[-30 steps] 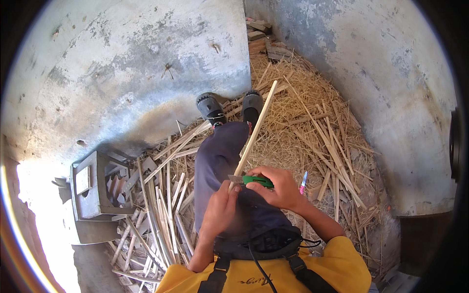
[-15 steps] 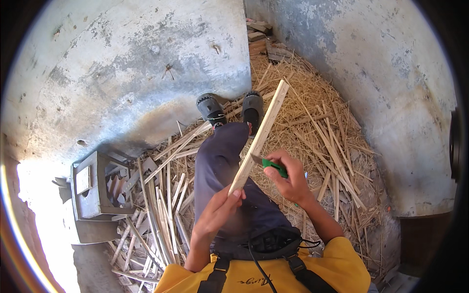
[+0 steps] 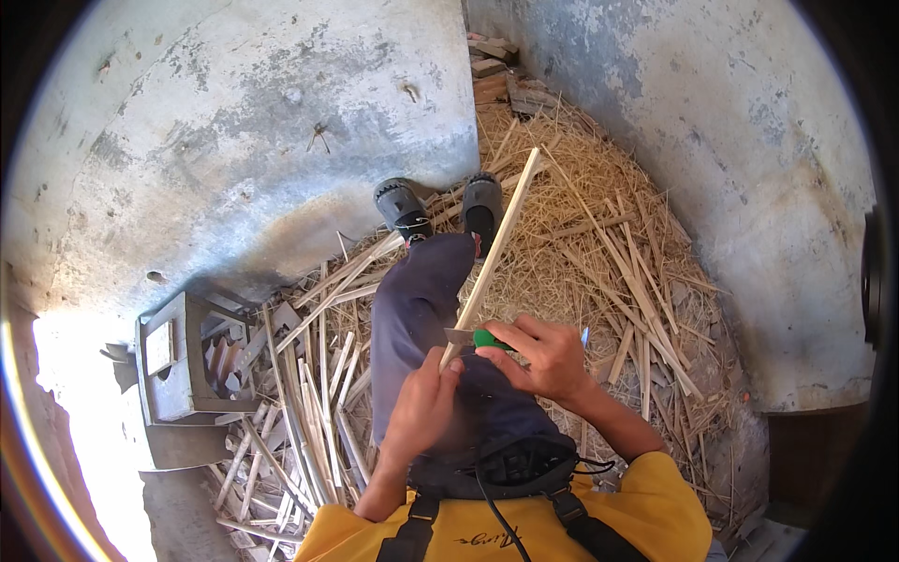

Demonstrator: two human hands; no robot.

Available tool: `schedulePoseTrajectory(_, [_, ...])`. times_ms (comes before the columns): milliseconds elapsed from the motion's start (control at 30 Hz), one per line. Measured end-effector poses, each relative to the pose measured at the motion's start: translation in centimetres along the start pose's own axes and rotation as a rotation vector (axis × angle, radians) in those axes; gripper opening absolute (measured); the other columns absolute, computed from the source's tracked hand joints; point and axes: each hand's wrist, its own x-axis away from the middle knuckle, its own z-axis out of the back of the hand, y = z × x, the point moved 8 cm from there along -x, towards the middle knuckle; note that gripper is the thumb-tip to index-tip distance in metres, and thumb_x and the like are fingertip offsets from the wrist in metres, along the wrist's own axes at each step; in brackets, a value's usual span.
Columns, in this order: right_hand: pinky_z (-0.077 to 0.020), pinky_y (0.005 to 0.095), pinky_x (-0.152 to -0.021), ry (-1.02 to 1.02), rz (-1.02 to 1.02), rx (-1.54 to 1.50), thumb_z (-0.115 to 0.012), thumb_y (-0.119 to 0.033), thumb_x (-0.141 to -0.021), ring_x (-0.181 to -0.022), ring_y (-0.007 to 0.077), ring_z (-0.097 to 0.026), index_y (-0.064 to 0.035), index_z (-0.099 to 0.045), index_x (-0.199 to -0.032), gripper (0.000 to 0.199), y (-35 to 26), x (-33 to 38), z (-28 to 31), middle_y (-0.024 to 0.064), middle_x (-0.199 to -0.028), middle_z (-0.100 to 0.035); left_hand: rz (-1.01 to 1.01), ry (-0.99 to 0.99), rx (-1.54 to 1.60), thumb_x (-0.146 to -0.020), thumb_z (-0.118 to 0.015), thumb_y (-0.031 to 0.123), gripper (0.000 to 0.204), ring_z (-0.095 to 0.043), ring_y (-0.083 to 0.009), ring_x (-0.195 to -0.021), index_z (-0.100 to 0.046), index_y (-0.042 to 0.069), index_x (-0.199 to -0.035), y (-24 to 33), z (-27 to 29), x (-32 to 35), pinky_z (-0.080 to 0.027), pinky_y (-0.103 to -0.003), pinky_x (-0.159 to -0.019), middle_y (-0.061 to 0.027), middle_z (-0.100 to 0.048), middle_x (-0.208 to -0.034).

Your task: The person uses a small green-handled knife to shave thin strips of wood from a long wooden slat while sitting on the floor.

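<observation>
My left hand (image 3: 420,405) is closed round the lower end of a pale wooden strip (image 3: 499,238), which slants up and to the right over my legs. In my right hand (image 3: 548,359) is a knife with a green handle (image 3: 489,340). Its short metal blade (image 3: 459,336) lies across the strip just above my left thumb, touching it or very close. The lowest end of the strip is hidden in my left fingers.
Long loose strips (image 3: 323,421) cover the ground on my left. Straw-like shavings (image 3: 571,253) and more strips (image 3: 646,309) lie ahead and right. A grey boxy frame (image 3: 183,361) stands at left. Worn walls (image 3: 281,122) rise ahead and to the right (image 3: 740,187).
My right hand has brought the knife down along the strip toward my left hand. The strip has turned and now shows a narrower side.
</observation>
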Motion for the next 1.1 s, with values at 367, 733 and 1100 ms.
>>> schedulePoseTrajectory(367, [-0.0472, 0.0372, -0.049, 0.044, -0.033, 0.083, -0.081, -0.042, -0.095, -0.054, 0.0218, -0.063, -0.0165, -0.082, -0.11, 0.03, 1.9, -0.6, 0.8, 0.0014, -0.071, -0.063, -0.036, 0.079, -0.235, -0.115, -0.051, 0.018, 0.017, -0.063, -0.0559, -0.084, -0.052, 0.002, -0.111, -0.5, -0.2, 0.5, -0.043, -0.063, -0.071, -0.0304, -0.065, -0.081])
schedulePoseTrajectory(733, [-0.049, 0.0344, -0.05, 0.191, -0.034, 0.076, -0.083, -0.039, -0.096, -0.057, 0.0204, -0.068, -0.0113, -0.085, -0.108, 0.03, 6.0, -2.6, 1.5, 0.0054, -0.083, -0.077, -0.089, 0.133, -0.311, -0.113, -0.054, 0.017, 0.015, -0.062, -0.056, -0.079, -0.052, 0.003, -0.108, -1.2, 0.3, 1.0, -0.044, -0.064, -0.068, -0.0309, -0.065, -0.081])
schedulePoseTrajectory(1100, [-0.0502, 0.0349, -0.059, 0.33, -0.656, 0.274, -0.065, -0.049, -0.109, -0.066, 0.0166, -0.067, -0.0044, -0.083, -0.11, 0.049, 25.8, -2.5, 8.6, 0.0081, -0.091, -0.079, 0.026, -0.006, -0.313, -0.112, -0.057, 0.018, 0.016, -0.064, -0.0555, -0.082, -0.054, 0.002, -0.11, -4.0, 0.6, 5.0, -0.046, -0.063, -0.069, -0.0316, -0.066, -0.081])
